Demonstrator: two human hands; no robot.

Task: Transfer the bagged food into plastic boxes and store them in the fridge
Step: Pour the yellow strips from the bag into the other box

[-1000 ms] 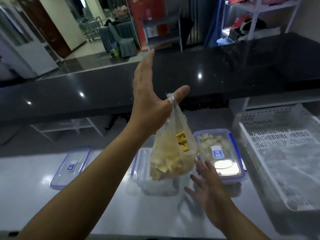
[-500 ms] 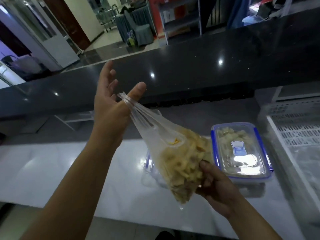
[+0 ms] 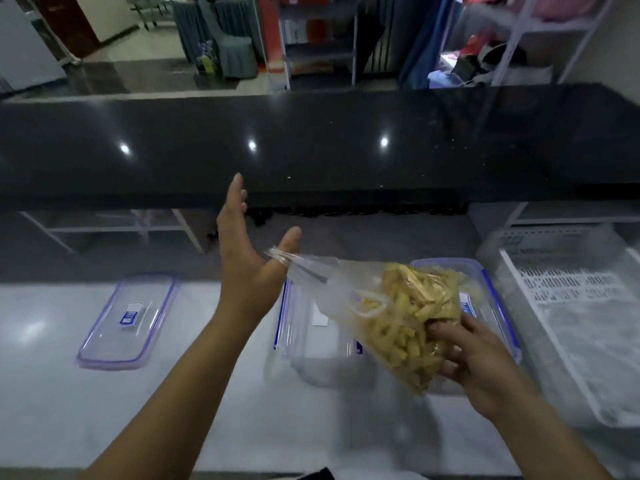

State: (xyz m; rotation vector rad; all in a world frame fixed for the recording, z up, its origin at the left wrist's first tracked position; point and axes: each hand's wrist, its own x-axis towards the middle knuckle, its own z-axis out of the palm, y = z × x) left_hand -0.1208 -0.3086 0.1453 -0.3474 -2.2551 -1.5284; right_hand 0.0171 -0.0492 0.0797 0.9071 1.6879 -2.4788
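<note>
1. Broadly, the white desk (image 3: 52, 393) gives plenty of flat room; a white slotted basket (image 3: 568, 306) sits at its right end, and it is best kept out of the pour.
2. Next, the open plastic box (image 3: 311, 341) stands mid-desk, below the bag's neck, with a lidded box (image 3: 491, 306) just behind the bag and a loose lid (image 3: 128, 320) well apart to the left. I judge the mouth should be brought over the open box before tipping.
3. Held above them, the bag of yellow food pieces (image 3: 398, 323) lies slanted, its neck toward the left.
4. Lower down, the right hand (image 3: 467, 358) grips the bag's full bottom, fingers curled into it; raising this end slowly should keep pieces from spilling.
5. Finally, the left hand (image 3: 249, 258) is spread wide, fingers straight, with the bag's handle loop (image 3: 280, 259) hooked round the thumb; the neck looks twisted and probably needs loosening first.
</note>
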